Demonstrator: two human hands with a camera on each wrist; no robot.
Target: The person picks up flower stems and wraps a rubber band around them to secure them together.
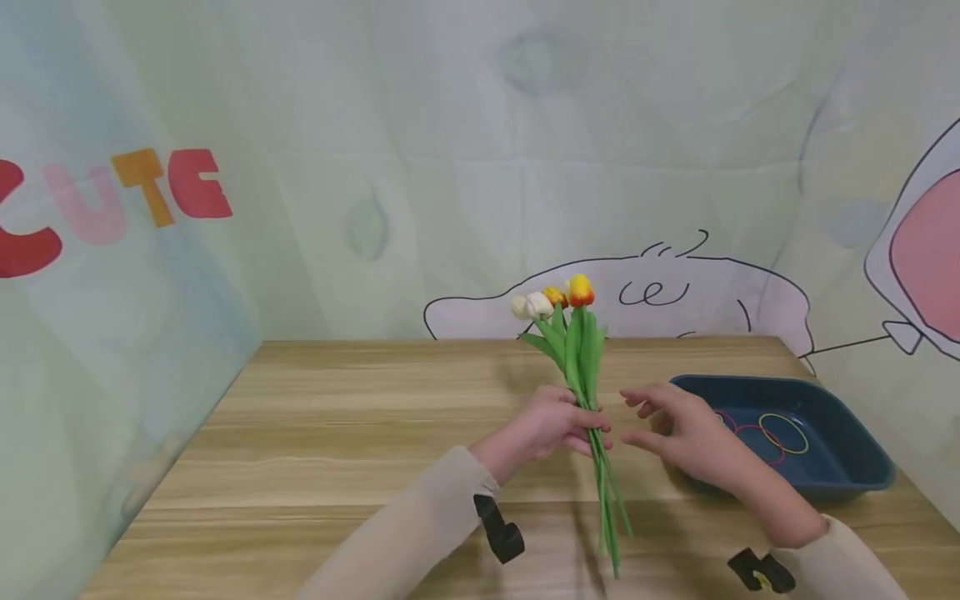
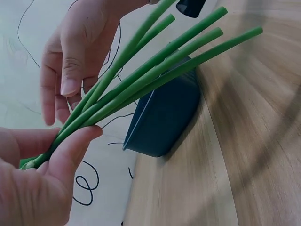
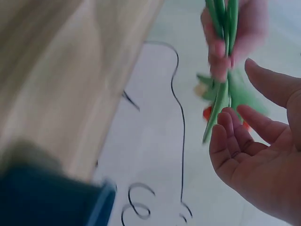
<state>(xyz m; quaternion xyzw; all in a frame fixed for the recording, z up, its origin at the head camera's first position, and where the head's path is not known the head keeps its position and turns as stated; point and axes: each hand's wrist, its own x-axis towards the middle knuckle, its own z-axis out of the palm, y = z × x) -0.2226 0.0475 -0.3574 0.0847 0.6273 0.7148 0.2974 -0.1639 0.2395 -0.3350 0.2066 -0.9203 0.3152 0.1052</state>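
Note:
A bunch of tulips (image 1: pixel 581 358), with white and yellow-orange heads and long green stems, stands tilted above the table. My left hand (image 1: pixel 558 425) grips the stems around their middle; in the left wrist view its thumb and fingers pinch the green stems (image 2: pixel 136 82) together. Just right of the bunch, my right hand (image 1: pixel 686 433) hovers with relaxed, slightly bent fingers and a gap before the stems. In the right wrist view, that hand (image 3: pixel 263 146) holds nothing, and the tulip heads behind it are blurred and partly hidden.
On the right of the wooden table (image 1: pixel 337 450) sits a dark blue basin (image 1: pixel 847 433). Several thin coloured rings, such as a yellow band (image 1: pixel 806 442), lie inside it. A printed cloth backdrop (image 1: pixel 420 167) hangs behind the table and along its sides.

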